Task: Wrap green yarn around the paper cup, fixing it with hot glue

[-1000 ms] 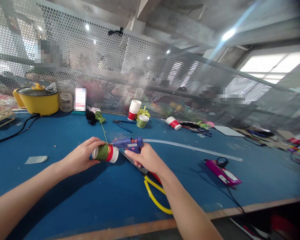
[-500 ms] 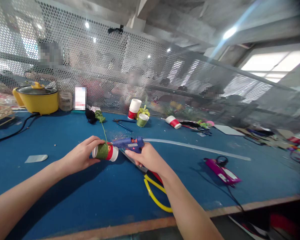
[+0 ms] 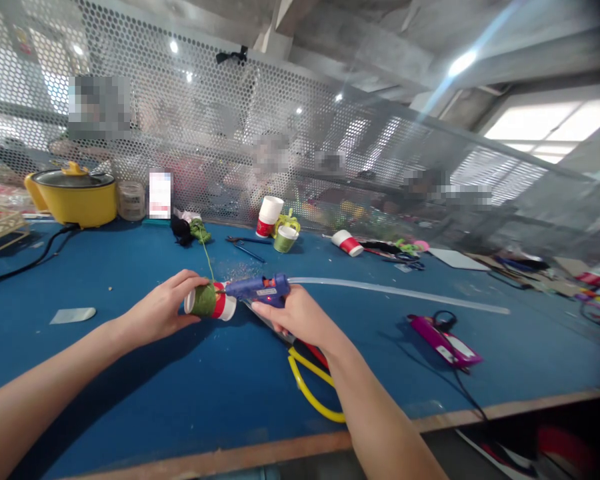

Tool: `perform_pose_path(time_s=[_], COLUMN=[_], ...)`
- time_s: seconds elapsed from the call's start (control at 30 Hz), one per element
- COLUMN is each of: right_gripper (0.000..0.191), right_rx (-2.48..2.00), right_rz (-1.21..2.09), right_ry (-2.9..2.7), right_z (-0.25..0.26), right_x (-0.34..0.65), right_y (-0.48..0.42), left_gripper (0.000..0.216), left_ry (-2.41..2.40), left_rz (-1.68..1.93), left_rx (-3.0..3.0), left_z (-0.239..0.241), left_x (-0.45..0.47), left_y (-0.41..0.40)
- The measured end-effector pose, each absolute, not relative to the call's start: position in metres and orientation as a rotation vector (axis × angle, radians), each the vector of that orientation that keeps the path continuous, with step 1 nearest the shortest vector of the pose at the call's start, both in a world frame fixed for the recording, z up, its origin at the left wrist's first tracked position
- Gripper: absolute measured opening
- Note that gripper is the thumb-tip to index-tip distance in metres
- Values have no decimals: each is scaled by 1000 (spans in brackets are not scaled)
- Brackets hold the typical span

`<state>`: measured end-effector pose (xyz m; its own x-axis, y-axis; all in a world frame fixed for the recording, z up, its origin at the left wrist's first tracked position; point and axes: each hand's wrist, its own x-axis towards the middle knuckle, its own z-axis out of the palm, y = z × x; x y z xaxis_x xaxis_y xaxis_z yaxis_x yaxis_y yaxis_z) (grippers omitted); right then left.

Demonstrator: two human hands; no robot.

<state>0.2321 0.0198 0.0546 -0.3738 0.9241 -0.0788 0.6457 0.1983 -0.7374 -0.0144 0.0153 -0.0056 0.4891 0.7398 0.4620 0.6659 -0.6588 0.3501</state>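
Think of the paper cup (image 3: 222,307) as the middle of a clock, with twelve at the far side of the blue table (image 3: 130,400). The cup is tipped on its side. Green yarn (image 3: 203,302) goes round part of it, next to a red band. One thin strand runs up to a fluffy green ball (image 3: 201,231) near twelve.

The left hand (image 3: 173,305) is at nine o'clock. Its fingers and thumb make a curve and hold the cup between them. The right hand (image 3: 300,311) is at three o'clock, with its fingers wrapped round the handle of a blue glue gun (image 3: 259,289). I can't tell if a finger is squeezing the trigger. A long clear glue stick (image 3: 400,291) pokes out of the gun's back, toward three.

The gun's tip is right by the yarn's edge (too small to see if it touches). So this looks like the gluing step. I think the next move needs a still cup, a small dab of glue just past the yarn, and fingers well away from the hot tip.

Big yellow-handled scissors (image 3: 294,353) lie at four o'clock, partly under the right arm. Another cup with green on it (image 3: 286,239) stands near two.
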Motion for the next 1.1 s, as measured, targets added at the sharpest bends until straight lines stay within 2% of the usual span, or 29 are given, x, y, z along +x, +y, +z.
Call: perform_pose_path(time_s=[0.7,1.1], right_gripper=[30,23], right_rx=[-1474,-1451], right_rz=[941,935], right_ry=[-2102,-2064], right_z=[54,52], right_x=[232,228], right_y=[21,24], left_gripper=[44,44], left_ry=[1177,1215], left_rz=[885,873], left_rx=[2651,2728], left_z=[-6,-8], left_x=[-14,-12], left_y=[15,12])
